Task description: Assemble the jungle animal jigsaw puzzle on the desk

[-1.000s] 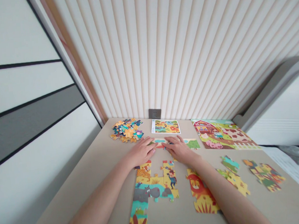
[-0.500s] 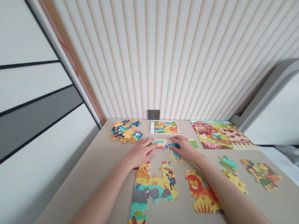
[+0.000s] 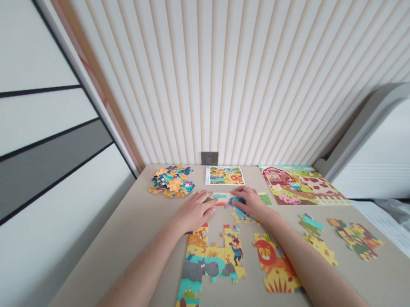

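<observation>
My left hand (image 3: 196, 211) lies flat with its fingers apart on the left end of a strip of puzzle pieces (image 3: 220, 197) in pale, teal and red. Over the blue elephant puzzle section (image 3: 240, 213) rests my right hand (image 3: 252, 203), fingers spread and partly covering it. The strip and the elephant section meet between my hands. Closer to me are a joined hippo and leopard section (image 3: 207, 263) and a lion section (image 3: 274, 265), the latter partly behind my right forearm. Fingertips hide some of the pieces' edges.
A heap of loose puzzle pieces (image 3: 172, 180) lies at the back left. Near the wall socket (image 3: 210, 158) is a reference picture card (image 3: 224, 175). A farm puzzle (image 3: 300, 184) lies at the back right, with yellow pieces (image 3: 320, 248) and a mixed cluster (image 3: 358, 238) before it.
My right hand has shifted slightly left with the elephant section, and the gap between it and the strip has narrowed. My left hand stays on the strip. The whole view has moved a little.
</observation>
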Tool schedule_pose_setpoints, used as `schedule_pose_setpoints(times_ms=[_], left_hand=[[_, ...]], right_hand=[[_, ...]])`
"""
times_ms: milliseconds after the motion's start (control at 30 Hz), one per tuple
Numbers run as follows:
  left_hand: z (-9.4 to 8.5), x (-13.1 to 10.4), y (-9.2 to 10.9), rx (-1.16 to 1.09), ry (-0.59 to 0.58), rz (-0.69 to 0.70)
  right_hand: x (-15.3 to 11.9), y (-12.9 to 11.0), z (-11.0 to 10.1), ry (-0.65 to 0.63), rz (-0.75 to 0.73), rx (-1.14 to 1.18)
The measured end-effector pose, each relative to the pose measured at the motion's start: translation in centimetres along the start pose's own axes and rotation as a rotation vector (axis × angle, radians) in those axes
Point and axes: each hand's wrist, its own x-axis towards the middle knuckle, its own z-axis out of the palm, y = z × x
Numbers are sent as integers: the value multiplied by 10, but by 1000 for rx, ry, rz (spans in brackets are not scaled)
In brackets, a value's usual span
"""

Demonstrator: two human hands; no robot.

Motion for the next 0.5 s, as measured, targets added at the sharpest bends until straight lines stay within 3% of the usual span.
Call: schedule_pose_setpoints(times_ms=[300, 500], left_hand=[[-5, 2, 2, -4, 42, 43], [-7, -7, -19, -4, 84, -51]], right_hand=[[-4, -9, -10, -23, -67, -83], [-6, -7, -17, -53, -77, -62]])
